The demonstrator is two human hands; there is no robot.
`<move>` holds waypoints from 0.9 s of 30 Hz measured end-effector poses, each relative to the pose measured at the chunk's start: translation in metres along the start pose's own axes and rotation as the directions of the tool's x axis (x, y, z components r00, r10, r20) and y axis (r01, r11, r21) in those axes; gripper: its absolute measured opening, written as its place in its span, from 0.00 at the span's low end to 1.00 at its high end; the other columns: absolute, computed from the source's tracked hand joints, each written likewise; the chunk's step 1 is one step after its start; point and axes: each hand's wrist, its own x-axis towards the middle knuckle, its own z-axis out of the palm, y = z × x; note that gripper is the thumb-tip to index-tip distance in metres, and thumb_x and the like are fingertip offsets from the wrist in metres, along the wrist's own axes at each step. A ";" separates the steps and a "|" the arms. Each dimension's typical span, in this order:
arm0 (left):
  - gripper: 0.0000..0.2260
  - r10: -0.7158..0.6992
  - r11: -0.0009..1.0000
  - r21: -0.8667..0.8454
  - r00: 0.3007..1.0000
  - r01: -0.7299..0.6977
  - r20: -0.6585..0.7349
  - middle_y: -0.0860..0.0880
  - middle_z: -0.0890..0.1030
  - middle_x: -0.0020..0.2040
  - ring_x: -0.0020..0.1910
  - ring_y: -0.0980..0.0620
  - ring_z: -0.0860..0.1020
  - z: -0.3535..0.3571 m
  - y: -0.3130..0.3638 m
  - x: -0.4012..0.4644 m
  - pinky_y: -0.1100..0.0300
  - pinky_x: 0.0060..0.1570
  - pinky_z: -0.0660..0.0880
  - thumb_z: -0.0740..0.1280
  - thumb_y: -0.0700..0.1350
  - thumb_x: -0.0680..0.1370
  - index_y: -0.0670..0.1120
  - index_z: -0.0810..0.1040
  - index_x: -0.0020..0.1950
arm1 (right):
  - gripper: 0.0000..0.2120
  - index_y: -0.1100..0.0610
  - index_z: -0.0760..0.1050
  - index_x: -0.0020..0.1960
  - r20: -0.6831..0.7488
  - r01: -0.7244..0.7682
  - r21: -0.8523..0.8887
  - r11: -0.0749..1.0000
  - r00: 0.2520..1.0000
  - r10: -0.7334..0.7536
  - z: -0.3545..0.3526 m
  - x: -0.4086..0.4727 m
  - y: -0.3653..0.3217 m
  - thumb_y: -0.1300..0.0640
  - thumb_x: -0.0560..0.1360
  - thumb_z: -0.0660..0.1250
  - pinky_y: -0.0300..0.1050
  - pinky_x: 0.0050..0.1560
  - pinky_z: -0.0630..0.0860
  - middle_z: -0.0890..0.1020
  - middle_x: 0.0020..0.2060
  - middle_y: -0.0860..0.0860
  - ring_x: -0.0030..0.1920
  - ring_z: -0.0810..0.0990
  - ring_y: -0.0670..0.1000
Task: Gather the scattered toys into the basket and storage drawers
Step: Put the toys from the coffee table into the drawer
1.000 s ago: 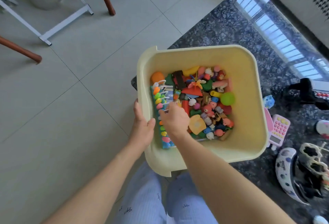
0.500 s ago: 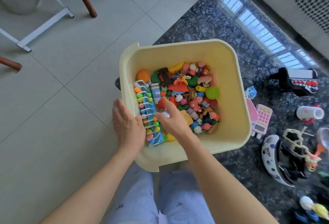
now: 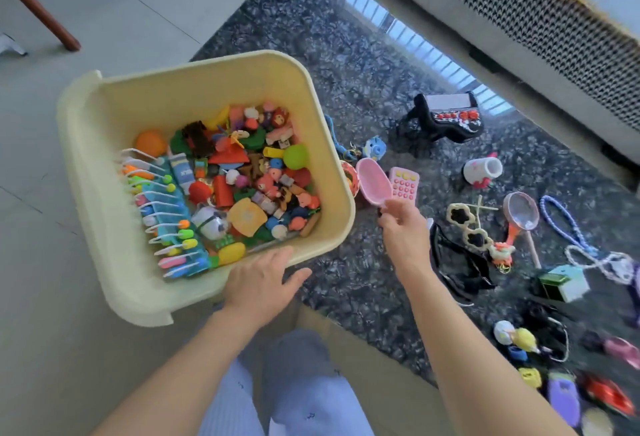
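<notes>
Toys fill much of the yellow basket (image 3: 104, 117), yet many lie scattered on the dark floor beside it. Left hand (image 3: 259, 283) rests flat on the basket's rim; right hand (image 3: 403, 227) pinches the pink toy phone (image 3: 388, 184) just outside.

Both forearms bare, no sleeves, no rings or watch seen. Below the left hand (image 3: 258, 285) and right hand (image 3: 403, 231): pale blue trousers (image 3: 294, 390) w/ fine stripes, tiny dark marks.
</notes>
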 end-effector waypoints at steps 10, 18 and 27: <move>0.11 -0.113 0.951 0.293 0.993 0.101 0.024 0.51 0.81 0.51 0.50 0.47 0.80 0.009 0.003 0.023 0.56 0.42 0.73 0.58 0.52 0.78 0.53 0.75 0.56 | 0.28 0.53 0.64 0.70 0.406 0.466 -0.373 0.802 0.859 -0.311 0.042 0.077 0.007 0.49 0.73 0.67 0.53 0.61 0.70 0.71 0.65 0.53 0.66 0.69 0.55; 0.10 -0.148 0.943 0.299 0.989 0.148 -0.022 0.50 0.81 0.51 0.48 0.47 0.80 0.010 0.005 0.021 0.57 0.42 0.73 0.58 0.49 0.79 0.51 0.75 0.57 | 0.21 0.53 0.61 0.69 0.421 0.500 -0.598 0.627 0.861 -0.285 0.081 0.098 0.001 0.52 0.77 0.58 0.57 0.63 0.63 0.62 0.70 0.57 0.68 0.61 0.61; 0.09 -0.142 0.940 0.311 0.990 0.138 -0.010 0.50 0.81 0.50 0.47 0.47 0.80 0.007 0.008 0.021 0.57 0.37 0.67 0.57 0.44 0.79 0.50 0.75 0.55 | 0.34 0.43 0.61 0.61 -0.016 0.518 0.218 0.827 0.849 -0.528 0.007 0.042 -0.043 0.50 0.63 0.77 0.37 0.54 0.75 0.73 0.59 0.52 0.57 0.77 0.49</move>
